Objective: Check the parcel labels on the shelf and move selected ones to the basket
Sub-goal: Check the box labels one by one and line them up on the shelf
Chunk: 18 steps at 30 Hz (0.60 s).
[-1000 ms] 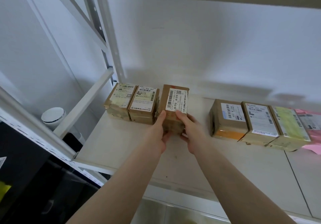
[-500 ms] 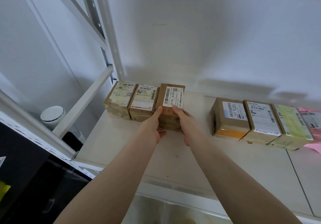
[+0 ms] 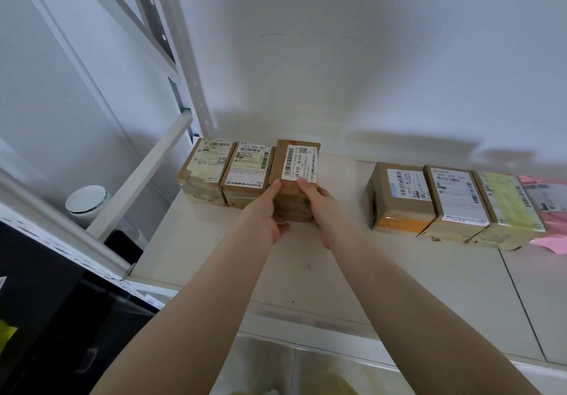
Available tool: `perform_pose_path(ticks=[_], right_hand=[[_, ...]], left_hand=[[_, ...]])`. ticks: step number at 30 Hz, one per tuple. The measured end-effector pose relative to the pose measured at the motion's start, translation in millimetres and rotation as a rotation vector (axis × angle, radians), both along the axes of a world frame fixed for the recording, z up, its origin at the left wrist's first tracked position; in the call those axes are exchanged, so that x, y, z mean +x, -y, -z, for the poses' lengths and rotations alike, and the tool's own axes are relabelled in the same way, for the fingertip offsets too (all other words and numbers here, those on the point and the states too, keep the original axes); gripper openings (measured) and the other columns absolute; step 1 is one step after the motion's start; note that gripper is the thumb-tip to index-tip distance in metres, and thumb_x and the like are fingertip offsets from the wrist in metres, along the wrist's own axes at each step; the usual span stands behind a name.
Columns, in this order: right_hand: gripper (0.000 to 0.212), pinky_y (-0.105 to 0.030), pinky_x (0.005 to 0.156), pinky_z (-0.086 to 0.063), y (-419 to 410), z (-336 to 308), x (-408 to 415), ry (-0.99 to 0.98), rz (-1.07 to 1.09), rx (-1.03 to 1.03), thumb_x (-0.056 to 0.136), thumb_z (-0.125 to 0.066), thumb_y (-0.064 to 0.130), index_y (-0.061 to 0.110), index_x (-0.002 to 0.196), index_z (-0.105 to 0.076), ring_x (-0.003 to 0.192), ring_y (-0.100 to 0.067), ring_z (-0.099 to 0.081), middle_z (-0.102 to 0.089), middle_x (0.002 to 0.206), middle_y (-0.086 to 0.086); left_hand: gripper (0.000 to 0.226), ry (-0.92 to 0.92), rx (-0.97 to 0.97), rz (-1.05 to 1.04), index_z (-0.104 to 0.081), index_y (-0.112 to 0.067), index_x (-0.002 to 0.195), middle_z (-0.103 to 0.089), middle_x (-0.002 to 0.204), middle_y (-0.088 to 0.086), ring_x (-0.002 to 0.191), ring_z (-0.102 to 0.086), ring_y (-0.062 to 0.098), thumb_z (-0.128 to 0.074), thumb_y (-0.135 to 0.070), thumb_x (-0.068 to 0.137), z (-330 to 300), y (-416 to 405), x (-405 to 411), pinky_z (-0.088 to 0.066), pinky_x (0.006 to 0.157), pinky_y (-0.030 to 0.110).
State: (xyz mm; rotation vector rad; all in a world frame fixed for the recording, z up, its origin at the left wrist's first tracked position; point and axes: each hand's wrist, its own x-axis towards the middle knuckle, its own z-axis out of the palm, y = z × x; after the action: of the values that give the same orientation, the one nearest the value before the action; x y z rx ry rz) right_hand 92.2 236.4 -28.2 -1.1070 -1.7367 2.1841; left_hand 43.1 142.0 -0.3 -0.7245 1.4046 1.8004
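A brown cardboard parcel (image 3: 299,161) with a white barcode label marked J6-S10 stands on the white shelf (image 3: 306,259). My left hand (image 3: 264,213) grips its left front side and my right hand (image 3: 322,207) grips its right front side. It touches a row of two labelled brown parcels, one (image 3: 247,167) right beside it and one (image 3: 204,164) at the far left. Three more labelled parcels sit to the right: a first (image 3: 399,195), a second (image 3: 454,198) and a yellow-green taped third (image 3: 506,207). No basket is in view.
A pink mailer bag (image 3: 549,198) lies at the far right of the shelf. White shelf uprights and a diagonal brace (image 3: 171,42) stand at the left. A white round-topped bin (image 3: 87,201) sits below left, beside dark objects. The wall runs close behind the parcels.
Both hands pushed the J6-S10 parcel back and left, from tilted up off the shelf to standing against the two left parcels.
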Motion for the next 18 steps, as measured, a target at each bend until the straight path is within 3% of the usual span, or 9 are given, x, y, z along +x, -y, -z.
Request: perform_pose_path(ticks=[4,7,10,13,15,18], right_hand=[[0.09,-0.043,0.106,-0.047,1.5,2.0,1.1,0.043,0.016,0.015,0.075,-0.069,0.065,0.014,0.144,-0.042,0.117,-0.024,-0.061,-0.062,0.131,-0.006],[0.107,-0.041,0.11,-0.039,1.7,-1.1,10.3,0.088,0.006,-0.012,0.068,-0.068,0.073,0.015,0.15,-0.034,0.127,-0.025,-0.053,-0.055,0.141,-0.005],[0.092,-0.042,0.107,-0.035,-2.8,-1.2,26.7,0.129,0.047,-0.024,0.082,-0.061,0.066,0.015,0.153,-0.03,0.134,-0.028,-0.043,-0.045,0.149,-0.009],[0.08,-0.042,0.106,-0.038,-11.1,0.4,48.2,0.161,0.154,-0.097,0.084,-0.062,0.064,0.014,0.144,-0.044,0.127,-0.029,-0.048,-0.049,0.145,-0.013],[0.069,-0.041,0.106,-0.042,-18.4,0.1,62.7,0.156,0.251,-0.179,0.083,-0.065,0.062,0.011,0.128,-0.054,0.119,-0.03,-0.054,-0.055,0.135,-0.016],[0.072,-0.042,0.107,-0.044,-32.9,-1.2,85.2,0.129,0.375,-0.292,0.081,-0.068,0.06,0.01,0.13,-0.052,0.113,-0.025,-0.056,-0.059,0.113,-0.008]], left_hand=[[0.065,-0.002,-0.014,0.044,-0.052,-0.011,0.131,-0.06,0.127,0.013,0.118,-0.055,0.03,-0.078,-0.039,0.077,-5.9,0.2,6.4,-0.044,0.104,0.044],[0.068,0.018,-0.013,0.118,-0.053,-0.008,0.127,-0.06,0.118,0.016,0.108,-0.057,0.03,-0.079,-0.043,0.074,-8.0,-1.8,16.2,-0.047,0.09,0.04],[0.079,0.046,-0.015,0.19,-0.052,0.0,0.125,-0.056,0.107,0.019,0.094,-0.055,0.03,-0.081,-0.049,0.069,-4.9,-9.5,28.1,-0.047,0.076,0.037],[0.101,0.052,-0.006,0.247,-0.039,0.001,0.142,-0.052,0.133,0.024,0.122,-0.052,0.034,-0.081,-0.052,0.067,-0.7,-22.9,43.2,-0.045,0.095,0.039],[0.104,0.038,0.016,0.26,-0.037,-0.003,0.144,-0.047,0.144,0.02,0.131,-0.048,0.03,-0.081,-0.055,0.065,1.2,-34.4,53.1,-0.043,0.102,0.039],[0.1,0.016,0.025,0.265,-0.041,-0.006,0.143,-0.032,0.154,0.008,0.141,-0.034,0.022,-0.08,-0.056,0.065,-0.5,-54.1,66.9,-0.035,0.108,0.033]])
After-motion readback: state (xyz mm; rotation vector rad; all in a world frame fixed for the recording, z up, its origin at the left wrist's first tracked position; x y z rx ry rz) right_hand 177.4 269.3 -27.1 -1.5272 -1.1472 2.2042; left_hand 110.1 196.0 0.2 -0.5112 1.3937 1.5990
